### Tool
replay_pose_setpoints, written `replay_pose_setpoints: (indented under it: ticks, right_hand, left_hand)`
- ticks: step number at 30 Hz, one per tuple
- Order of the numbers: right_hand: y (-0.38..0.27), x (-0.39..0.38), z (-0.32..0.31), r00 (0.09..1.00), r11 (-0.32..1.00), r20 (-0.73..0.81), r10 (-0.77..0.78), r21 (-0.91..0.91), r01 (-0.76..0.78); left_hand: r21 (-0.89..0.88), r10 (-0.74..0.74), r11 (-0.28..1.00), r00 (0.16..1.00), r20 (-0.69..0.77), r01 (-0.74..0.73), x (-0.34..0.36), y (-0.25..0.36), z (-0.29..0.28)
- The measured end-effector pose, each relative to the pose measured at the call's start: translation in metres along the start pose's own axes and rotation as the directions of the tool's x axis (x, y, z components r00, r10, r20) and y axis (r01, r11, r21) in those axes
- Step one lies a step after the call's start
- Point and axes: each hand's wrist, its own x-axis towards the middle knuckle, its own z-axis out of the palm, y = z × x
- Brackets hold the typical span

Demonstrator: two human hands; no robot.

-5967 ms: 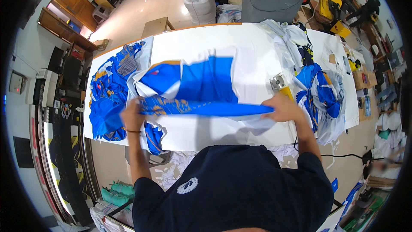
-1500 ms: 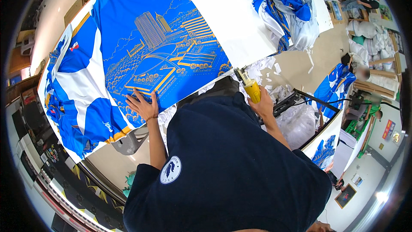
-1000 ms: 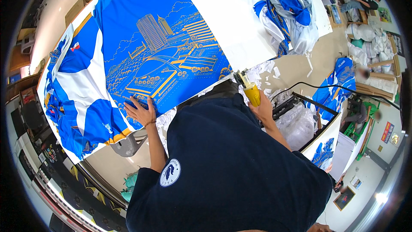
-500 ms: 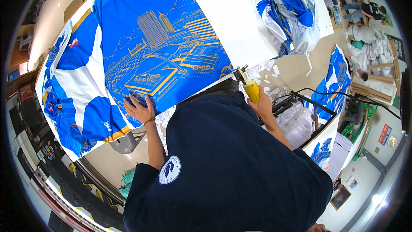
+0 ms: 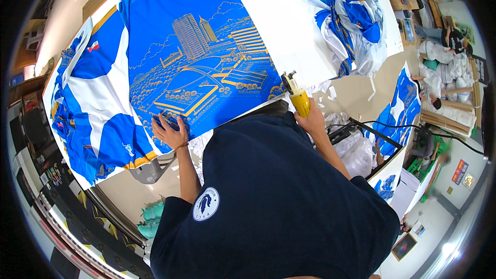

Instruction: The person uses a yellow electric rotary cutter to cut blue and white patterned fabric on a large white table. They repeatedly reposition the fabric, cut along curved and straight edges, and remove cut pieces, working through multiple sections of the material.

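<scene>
A blue fabric panel (image 5: 160,26), printed with gold buildings and trees, lies flat on a white-topped table. My left hand (image 5: 171,133) rests on its near left part, fingers spread and pressing on the cloth. In my right hand (image 5: 312,119) is a yellow handheld electric fabric cutter (image 5: 299,103), gripped around its body. The metal cutting head is at the panel's near right corner, by the table edge; whether its blade touches cloth cannot be made out. Beside the panel on the left lie blue and white printed fabric pieces (image 5: 101,93), partly bunched.
A heap of blue, white and grey fabric (image 5: 356,20) sits at the far right of the table (image 5: 274,0). White scraps (image 5: 328,90) litter the floor. A black cable (image 5: 429,129) runs off to the right, near clear plastic bags (image 5: 356,152). Other people are farther right.
The cutter's head has moved slightly forward along the blue panel's right edge. My left hand keeps its place on the cloth. The whole view has shifted a little.
</scene>
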Motion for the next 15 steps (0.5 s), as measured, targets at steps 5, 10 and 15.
replay_pose_setpoints:
  ticks: [5, 10, 15]
  right_hand:
    - [-0.022, 0.028, 0.002, 1.000, 0.999, 0.006, 0.005, -0.032, -0.005]
    - [-0.051, 0.066, -0.003, 0.999, 0.999, 0.033, 0.014, -0.039, -0.013]
    - [-0.087, 0.108, -0.011, 0.998, 0.996, 0.058, 0.031, -0.083, -0.026]
  left_hand:
    - [-0.010, -0.007, 1.000, 1.000, 0.004, 0.007, -0.002, -0.001, -0.001]
    - [-0.009, -0.002, 1.000, 1.000, -0.002, 0.002, 0.000, 0.000, -0.002]
    - [-0.014, 0.002, 1.000, 1.000, -0.008, -0.002, 0.001, 0.000, -0.002]
